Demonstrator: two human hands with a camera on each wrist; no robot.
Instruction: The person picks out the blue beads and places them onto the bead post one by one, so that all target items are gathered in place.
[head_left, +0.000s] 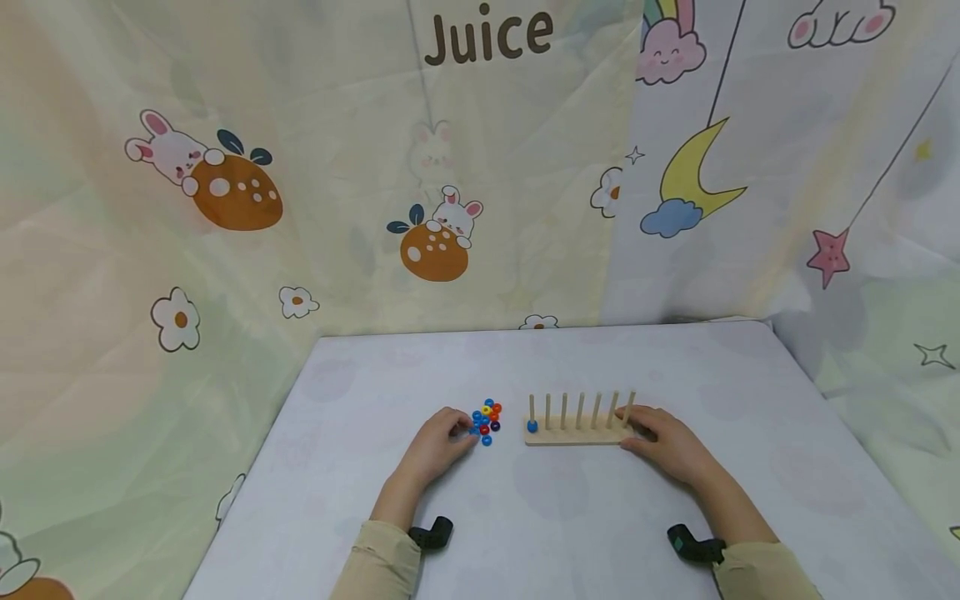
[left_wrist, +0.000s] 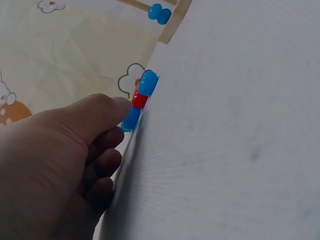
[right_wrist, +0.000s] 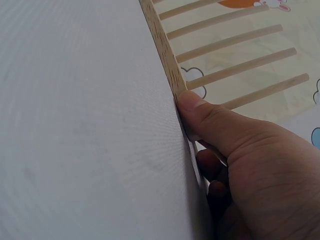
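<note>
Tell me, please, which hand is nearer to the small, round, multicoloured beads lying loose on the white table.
Left: the left hand is at the left edge of the beads; the right hand is farther off, gripping the right end of the pale wooden peg rack.

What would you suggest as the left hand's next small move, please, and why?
Perhaps secure and lift a small, glossy blue bead with the left hand: that hand is right by it, though any pinch is unclear; the right hand grips the pale wooden pegboard, and six of its seven upright wooden pegs look bare.
</note>
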